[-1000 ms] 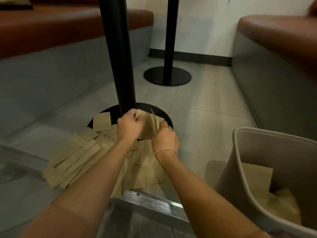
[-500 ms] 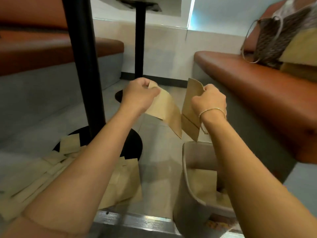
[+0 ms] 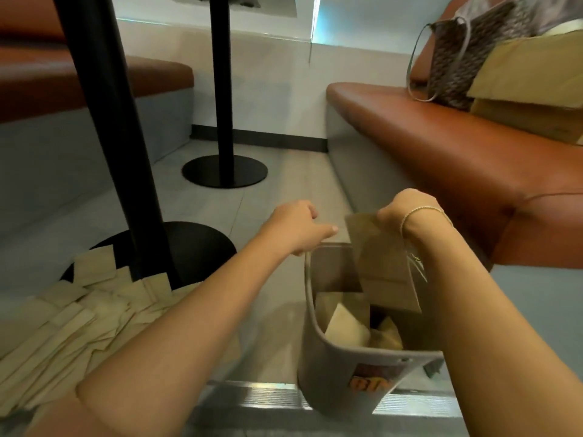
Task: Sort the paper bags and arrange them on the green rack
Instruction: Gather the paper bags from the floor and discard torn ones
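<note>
My right hand (image 3: 407,212) pinches the top edge of a brown paper bag (image 3: 385,266), which hangs upright partly inside a grey bin (image 3: 334,367). Several more paper bags (image 3: 347,323) lie in the bin. My left hand (image 3: 296,225) hovers at the bin's far-left rim with its fingers loosely curled and the thumb pointing right; I see no bag in it. A loose pile of flat paper bags (image 3: 79,310) lies on the floor at the left. No green rack is in view.
A black table post (image 3: 104,121) with a round base (image 3: 202,247) rises beside the pile, and a second post (image 3: 224,89) stands farther back. A brown bench (image 3: 441,152) on the right carries a patterned handbag (image 3: 467,58) and large paper bags (image 3: 530,74). A metal strip (image 3: 252,395) crosses the floor near me.
Both hands came down from chest height to the bin. The bag my left hand held is gone from it. The right hand's bag now hangs into the bin.
</note>
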### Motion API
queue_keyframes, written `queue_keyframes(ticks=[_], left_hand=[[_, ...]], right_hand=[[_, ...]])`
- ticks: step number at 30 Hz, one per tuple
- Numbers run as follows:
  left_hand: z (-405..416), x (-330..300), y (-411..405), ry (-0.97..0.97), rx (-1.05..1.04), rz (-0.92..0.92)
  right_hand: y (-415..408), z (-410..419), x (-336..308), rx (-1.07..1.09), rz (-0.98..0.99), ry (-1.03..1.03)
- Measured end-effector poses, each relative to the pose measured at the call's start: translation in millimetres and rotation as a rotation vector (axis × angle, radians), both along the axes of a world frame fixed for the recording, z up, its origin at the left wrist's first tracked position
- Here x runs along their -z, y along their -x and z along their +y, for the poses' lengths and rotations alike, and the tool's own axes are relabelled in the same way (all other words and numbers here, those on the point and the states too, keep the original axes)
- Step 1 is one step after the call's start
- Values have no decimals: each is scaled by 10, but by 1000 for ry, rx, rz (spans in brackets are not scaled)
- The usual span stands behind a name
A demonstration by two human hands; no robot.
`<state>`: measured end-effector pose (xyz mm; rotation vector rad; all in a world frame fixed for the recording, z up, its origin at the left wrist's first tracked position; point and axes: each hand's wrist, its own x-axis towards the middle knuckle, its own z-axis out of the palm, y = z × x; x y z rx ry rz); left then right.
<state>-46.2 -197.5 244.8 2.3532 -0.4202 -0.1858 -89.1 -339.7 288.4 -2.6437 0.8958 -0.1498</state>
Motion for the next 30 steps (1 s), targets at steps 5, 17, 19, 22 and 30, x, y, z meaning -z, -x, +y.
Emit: queue_keyframes(ticks=[5,17,19,22,30], left_hand=[[497,299,-319,6,-167,89],[1702,1860,-674,-627,-246,347],[1776,2031,-680,-655,-260,392],[1850,2148,-676,-663,-287,392],[1848,2539,-758,-748,-304,314]], right_hand=[[-177,411,230,-117,37,37],[-650,1869,1757,-567,346,-164],[-643,1823,2152,-559,461,-194],[-601,1748,2614,-506,575,-217],[-769,1928,3095,-522,442,-284]])
